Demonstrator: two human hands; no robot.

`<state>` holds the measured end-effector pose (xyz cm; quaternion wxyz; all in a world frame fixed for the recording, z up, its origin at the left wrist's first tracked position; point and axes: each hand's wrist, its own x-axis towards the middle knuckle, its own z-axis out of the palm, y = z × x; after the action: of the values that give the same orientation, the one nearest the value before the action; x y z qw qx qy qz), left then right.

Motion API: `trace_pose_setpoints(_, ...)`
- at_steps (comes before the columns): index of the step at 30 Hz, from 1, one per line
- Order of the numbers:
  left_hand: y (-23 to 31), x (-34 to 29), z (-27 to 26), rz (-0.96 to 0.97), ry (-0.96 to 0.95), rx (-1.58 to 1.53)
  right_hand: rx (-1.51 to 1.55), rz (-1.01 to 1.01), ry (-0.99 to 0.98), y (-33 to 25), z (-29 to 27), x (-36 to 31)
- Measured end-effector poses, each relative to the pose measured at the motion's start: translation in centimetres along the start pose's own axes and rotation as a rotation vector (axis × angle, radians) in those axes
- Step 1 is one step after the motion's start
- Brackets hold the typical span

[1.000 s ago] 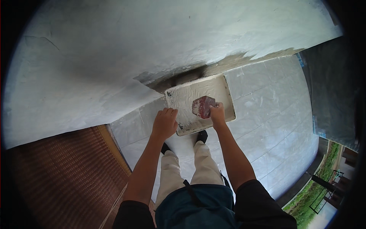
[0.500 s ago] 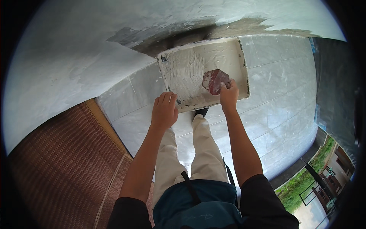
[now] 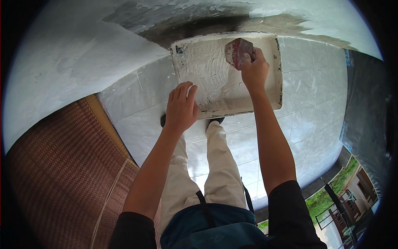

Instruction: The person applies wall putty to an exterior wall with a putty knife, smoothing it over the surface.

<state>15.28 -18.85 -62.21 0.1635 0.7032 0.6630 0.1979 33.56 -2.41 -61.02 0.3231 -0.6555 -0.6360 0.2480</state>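
Note:
A shallow tray [image 3: 278, 89] with a dark-stained rim lies in front of me, spread with off-white paste [image 3: 201, 70] that is ridged on the left. My right hand [image 3: 256, 71] is closed on one edge of a flat, many-sided red scraper [image 3: 239, 53] smeared with paste. The scraper is over the tray's far right part; whether it touches the paste I cannot tell. My left hand [image 3: 180, 108] is at the tray's near left corner, holding nothing visible, its fingers loosely bent and slightly apart. It hides part of the rim, and contact there is unclear.
Beyond the tray rises a pale wall [image 3: 83, 54] with a dark, uncoated patch [image 3: 199, 25] low down. Grey sheeting [image 3: 311, 95] covers the floor around the tray. A brown woven mat [image 3: 70, 178] is at the left, a dark sheet [image 3: 365, 108] at the right. My feet stand just before the tray.
My right hand has moved the scraper farther away, toward the tray's far side. My left hand has also moved forward a little. The view has shifted slightly.

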Motion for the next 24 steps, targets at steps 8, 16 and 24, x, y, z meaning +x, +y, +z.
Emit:
trace_pose_setpoints(8,-0.6,-0.3,0.2,-0.026,-0.019,-0.011,-0.104,-0.096,-0.034,0.4,0.9,1.1)
trace_pose_setpoints(16,-0.6,-0.7,0.5,-0.026,-0.019,-0.018,-0.084,-0.026,-0.023,1.0,0.3,0.3)
trace_pose_setpoints(24,-0.7,-1.2,0.3,-0.013,-0.009,-0.01,-0.087,0.115,-0.053,1.2,-0.8,-2.6)
